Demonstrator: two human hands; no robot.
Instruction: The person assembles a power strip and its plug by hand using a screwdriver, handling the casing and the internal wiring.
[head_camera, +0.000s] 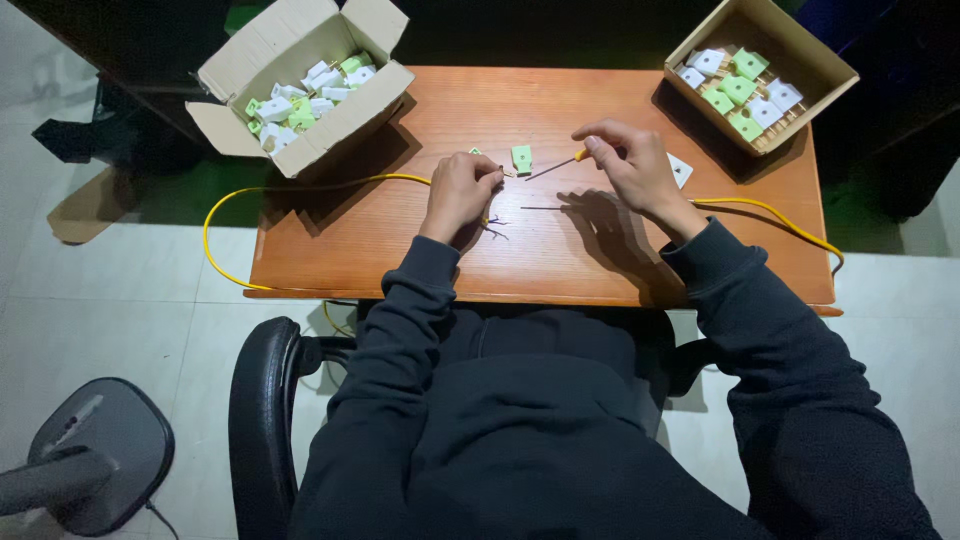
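- Person sits at a wooden table (560, 260), and the job looks like wiring up small plug parts with a screwdriver, judging by what's in the hands.
- Left hand (460, 192) is curled shut near the middle of the table, pinching the end of the yellow cable (300, 186). A few bare wire strands stick out just under the fist. What else is inside the fist I can't tell.
- Right hand (635, 170) has its fingers closed around a small screwdriver (555, 166), with the tip pointing left toward the left hand.
- A green plug piece (521, 158) lies on the table between the two hands, just beside the screwdriver tip, closer to the far edge. A white plug piece (679, 170) sits just right of the right hand.
- My read: this is the fastening step, with the wire being held in place while the screwdriver lines up. The next move needs the tip seated squarely on a tiny screw and the left hand holding steady so the strands don't slip.
- Open box (300, 85) at the far left corner is full of white and green plug pieces, and a second box (765, 70) at the far right corner holds more, laid neater.
- The yellow cable loops off the left edge, and another yellow stretch runs off the right edge.
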